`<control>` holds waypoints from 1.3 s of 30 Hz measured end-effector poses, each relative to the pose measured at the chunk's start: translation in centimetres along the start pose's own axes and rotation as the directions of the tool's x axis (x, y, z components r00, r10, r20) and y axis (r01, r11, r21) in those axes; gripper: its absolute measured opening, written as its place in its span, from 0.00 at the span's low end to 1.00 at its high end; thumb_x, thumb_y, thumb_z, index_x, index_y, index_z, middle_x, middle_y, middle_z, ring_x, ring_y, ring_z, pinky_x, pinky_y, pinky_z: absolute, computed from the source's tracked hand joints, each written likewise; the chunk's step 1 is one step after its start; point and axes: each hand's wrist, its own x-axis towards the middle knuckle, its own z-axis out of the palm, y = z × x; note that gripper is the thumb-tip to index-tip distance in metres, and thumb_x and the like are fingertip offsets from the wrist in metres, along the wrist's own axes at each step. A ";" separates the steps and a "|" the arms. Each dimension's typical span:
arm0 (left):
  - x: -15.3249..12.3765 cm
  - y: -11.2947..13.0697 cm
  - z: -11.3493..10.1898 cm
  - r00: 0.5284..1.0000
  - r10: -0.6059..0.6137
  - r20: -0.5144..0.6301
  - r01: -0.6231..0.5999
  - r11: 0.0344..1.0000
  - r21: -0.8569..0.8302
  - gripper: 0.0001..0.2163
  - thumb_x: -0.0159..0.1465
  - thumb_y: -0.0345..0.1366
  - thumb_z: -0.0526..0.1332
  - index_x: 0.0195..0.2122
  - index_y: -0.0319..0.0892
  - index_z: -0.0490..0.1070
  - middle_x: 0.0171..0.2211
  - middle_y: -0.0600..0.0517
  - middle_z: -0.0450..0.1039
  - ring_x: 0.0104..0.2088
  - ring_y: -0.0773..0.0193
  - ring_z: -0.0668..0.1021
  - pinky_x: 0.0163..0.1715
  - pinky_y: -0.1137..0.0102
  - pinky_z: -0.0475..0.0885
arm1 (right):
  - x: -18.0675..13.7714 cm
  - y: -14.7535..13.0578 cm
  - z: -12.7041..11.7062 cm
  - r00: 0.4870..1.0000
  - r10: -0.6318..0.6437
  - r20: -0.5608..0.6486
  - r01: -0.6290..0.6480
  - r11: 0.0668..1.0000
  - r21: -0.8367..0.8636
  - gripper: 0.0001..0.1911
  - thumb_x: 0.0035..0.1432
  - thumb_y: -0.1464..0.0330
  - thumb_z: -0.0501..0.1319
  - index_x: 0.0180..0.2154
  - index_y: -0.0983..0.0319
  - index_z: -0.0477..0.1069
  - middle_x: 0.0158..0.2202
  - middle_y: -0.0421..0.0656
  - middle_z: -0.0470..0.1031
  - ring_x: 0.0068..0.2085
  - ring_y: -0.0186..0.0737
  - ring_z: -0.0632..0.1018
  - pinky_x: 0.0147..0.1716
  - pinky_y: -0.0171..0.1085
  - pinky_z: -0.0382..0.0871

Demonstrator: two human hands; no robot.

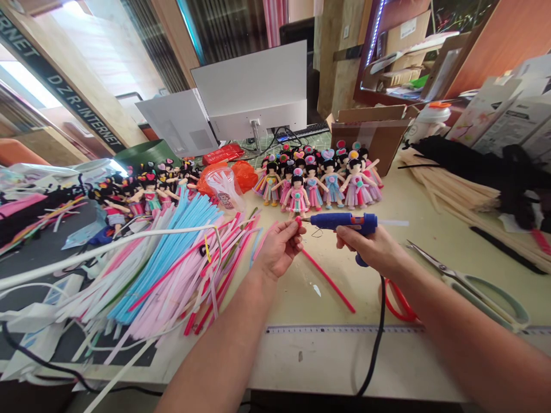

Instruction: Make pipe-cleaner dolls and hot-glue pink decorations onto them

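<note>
My right hand is wrapped round the handle of a blue hot glue gun, which points left with a clear glue stick out of its back. Pinched in the fingertips of my left hand is a small red piece, perhaps of pipe cleaner; its full shape is hidden. The gun's nozzle meets or nearly meets this piece. Below the hands a red pipe cleaner lies slanted on the table. Beyond them stand several pipe cleaner dolls with black hair and coloured dresses.
Bundles of pipe cleaners cover the left side. Scissors with pale green handles and red-handled scissors lie at right. A black cord hangs over the front edge, crossing a ruler. A cardboard box and a monitor stand behind.
</note>
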 end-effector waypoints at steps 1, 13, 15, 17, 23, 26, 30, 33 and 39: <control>0.0 0.0 0.0 1.000 0.001 0.001 -0.001 1.000 -0.001 0.08 0.55 0.31 0.69 0.27 0.38 0.70 0.23 0.55 0.71 0.20 0.76 0.68 0.21 0.78 0.64 | 0.0 0.0 0.0 1.000 0.002 0.001 -0.002 1.000 -0.002 0.19 0.54 0.52 0.58 0.20 0.58 0.69 0.18 0.40 0.61 0.22 0.36 0.63 0.18 0.36 0.57; 0.1 0.0 0.0 1.000 0.000 0.003 0.000 1.000 0.001 0.07 0.55 0.31 0.69 0.27 0.38 0.70 0.23 0.54 0.72 0.20 0.76 0.68 0.21 0.78 0.64 | 0.0 -0.1 0.0 1.000 -0.005 0.004 0.005 1.000 -0.001 0.20 0.54 0.53 0.58 0.19 0.58 0.68 0.17 0.38 0.59 0.20 0.34 0.61 0.18 0.36 0.56; 0.2 0.0 0.0 1.000 0.000 0.000 0.000 1.000 0.002 0.07 0.55 0.31 0.69 0.27 0.38 0.70 0.23 0.54 0.72 0.20 0.76 0.68 0.21 0.78 0.64 | 0.0 0.0 0.0 1.000 0.000 0.005 0.000 1.000 -0.001 0.20 0.54 0.53 0.58 0.19 0.58 0.69 0.17 0.39 0.59 0.20 0.34 0.61 0.17 0.36 0.56; 0.2 0.0 0.0 1.000 0.001 -0.001 -0.001 1.000 0.004 0.07 0.56 0.31 0.69 0.27 0.38 0.70 0.23 0.54 0.72 0.20 0.76 0.68 0.21 0.78 0.64 | 0.0 0.0 0.0 1.000 0.008 0.005 -0.008 1.000 -0.004 0.20 0.54 0.52 0.58 0.19 0.58 0.69 0.17 0.39 0.59 0.20 0.34 0.61 0.17 0.36 0.56; 0.2 -0.1 -0.1 1.000 0.010 -0.001 -0.010 1.000 0.016 0.07 0.56 0.31 0.69 0.28 0.38 0.70 0.23 0.54 0.72 0.19 0.76 0.68 0.20 0.79 0.63 | -0.1 -0.5 0.0 1.000 0.015 0.009 -0.015 1.000 0.003 0.20 0.53 0.53 0.57 0.18 0.58 0.68 0.17 0.39 0.61 0.20 0.34 0.61 0.17 0.36 0.56; 0.2 -0.1 -0.1 1.000 0.014 0.000 -0.014 1.000 0.019 0.07 0.56 0.31 0.68 0.28 0.38 0.70 0.23 0.54 0.72 0.19 0.76 0.68 0.20 0.79 0.64 | -0.1 -0.7 -0.1 1.000 0.012 0.002 -0.012 1.000 -0.005 0.19 0.52 0.53 0.57 0.18 0.58 0.68 0.17 0.39 0.61 0.20 0.34 0.62 0.17 0.36 0.57; 0.2 0.0 -0.2 1.000 0.017 0.005 -0.017 1.000 0.023 0.08 0.55 0.31 0.69 0.28 0.38 0.70 0.22 0.54 0.71 0.20 0.76 0.68 0.21 0.79 0.64 | -0.1 -0.7 -0.1 1.000 0.025 -0.005 -0.025 0.999 -0.020 0.19 0.52 0.53 0.58 0.18 0.58 0.68 0.17 0.39 0.60 0.20 0.34 0.61 0.17 0.36 0.56; 0.3 0.0 -0.2 1.000 0.019 0.006 -0.019 0.999 0.026 0.08 0.55 0.31 0.69 0.28 0.37 0.70 0.23 0.54 0.72 0.20 0.76 0.68 0.21 0.79 0.64 | -0.1 -0.6 -0.1 1.000 0.023 -0.003 -0.023 1.000 -0.022 0.19 0.53 0.53 0.58 0.19 0.58 0.68 0.17 0.39 0.60 0.20 0.33 0.61 0.17 0.36 0.56; 0.3 0.0 -0.2 1.000 0.026 0.008 -0.026 0.999 0.020 0.08 0.55 0.31 0.69 0.28 0.37 0.70 0.23 0.54 0.72 0.20 0.76 0.68 0.20 0.79 0.64 | -0.1 -0.4 -0.1 0.999 -0.041 -0.004 0.041 0.999 -0.008 0.20 0.53 0.53 0.58 0.18 0.59 0.69 0.16 0.38 0.60 0.19 0.32 0.61 0.15 0.33 0.56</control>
